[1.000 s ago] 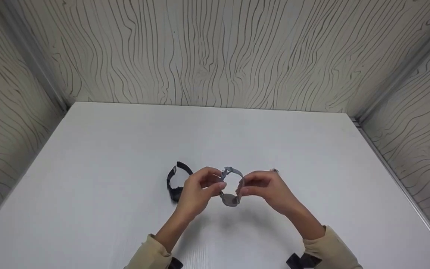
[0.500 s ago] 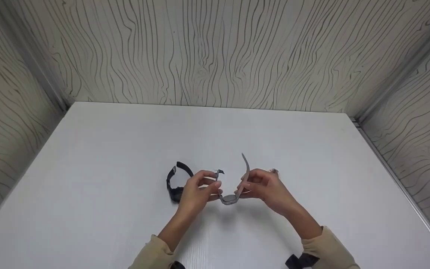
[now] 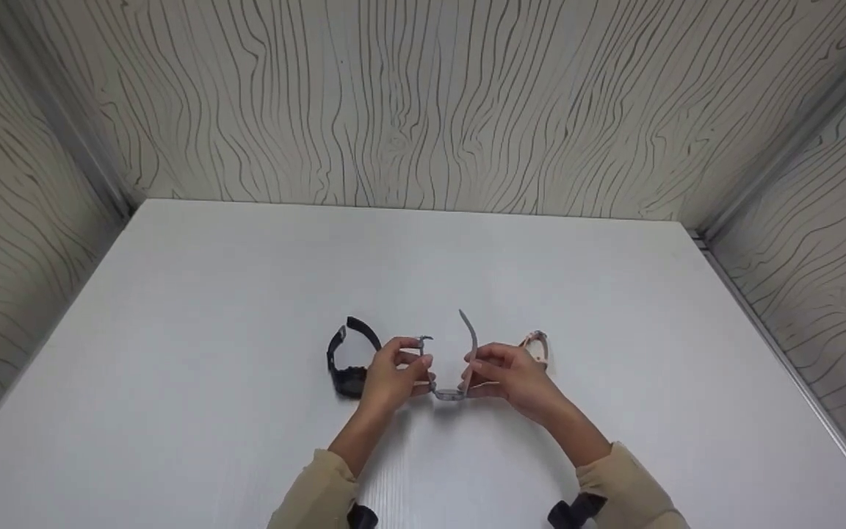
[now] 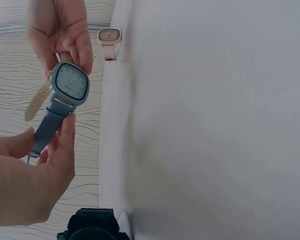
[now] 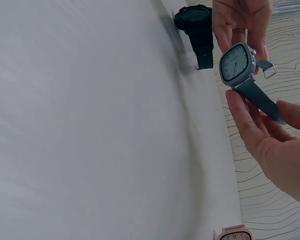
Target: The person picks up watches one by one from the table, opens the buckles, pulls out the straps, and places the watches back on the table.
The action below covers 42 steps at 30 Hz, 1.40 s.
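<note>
A grey-blue watch [image 3: 452, 393] with a squarish pale dial [image 4: 70, 83] [image 5: 235, 62] hangs unbuckled just above the white table [image 3: 247, 294]. My left hand [image 3: 393, 371] pinches the strap half that ends in the buckle [image 3: 423, 340]. My right hand [image 3: 504, 375] pinches the other strap half, whose free tip [image 3: 465, 323] stands upward. A black watch [image 3: 346, 360] lies on the table just left of my left hand. A pale pink watch [image 3: 535, 345] lies just beyond my right hand.
Wood-grain walls [image 3: 423, 103] close the table in at the back and on both sides. Bare white tabletop stretches in every direction around the watches. My beige sleeves [image 3: 320, 492] come in from the near edge.
The grey watch's strap was a fastened loop a second ago; now it is undone and spread between both hands, which have sunk slightly toward the table. The pink watch shows more fully.
</note>
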{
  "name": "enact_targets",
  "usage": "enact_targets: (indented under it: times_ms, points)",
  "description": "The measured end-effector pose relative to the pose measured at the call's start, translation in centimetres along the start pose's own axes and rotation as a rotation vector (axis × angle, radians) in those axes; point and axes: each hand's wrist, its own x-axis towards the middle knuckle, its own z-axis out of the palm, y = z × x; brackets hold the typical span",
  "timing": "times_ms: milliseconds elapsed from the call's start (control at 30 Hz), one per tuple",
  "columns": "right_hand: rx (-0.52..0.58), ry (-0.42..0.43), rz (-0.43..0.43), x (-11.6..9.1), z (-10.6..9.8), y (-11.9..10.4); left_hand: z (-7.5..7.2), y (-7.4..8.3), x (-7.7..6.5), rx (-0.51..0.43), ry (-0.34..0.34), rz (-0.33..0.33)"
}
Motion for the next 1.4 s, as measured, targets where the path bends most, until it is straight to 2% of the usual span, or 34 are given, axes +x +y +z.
enact_targets:
  times_ms: [200, 433, 667, 800, 1033, 1200, 1400]
  points:
    - [0.001, 0.049, 0.037, 0.7, -0.1, 0.9, 0.1, -0.6, 0.6, 0.010, 0.014, -0.021]
    - [0.074, 0.097, 0.071, 1.3, 0.0, 1.3, 0.2, -1.2, 1.1, 0.037, 0.040, -0.050]
    - [0.086, 0.150, 0.123, 1.8, 0.2, 1.6, 0.4, -1.6, 1.5, -0.025, 0.093, -0.084]
    - [0.090, 0.151, 0.126, 2.1, 0.3, 1.6, 0.5, -1.6, 1.6, -0.018, 0.107, -0.093]
    - [0.099, 0.158, 0.143, 2.3, 0.2, 1.7, 0.5, -1.6, 1.7, 0.049, 0.108, -0.109]
    - [0.121, 0.155, 0.160, 2.2, 0.2, 1.8, 0.4, -1.5, 1.7, 0.113, 0.110, -0.088]
    - [0.098, 0.182, 0.174, 2.1, 0.3, 1.5, 0.2, -1.3, 1.6, 0.174, 0.104, -0.059]
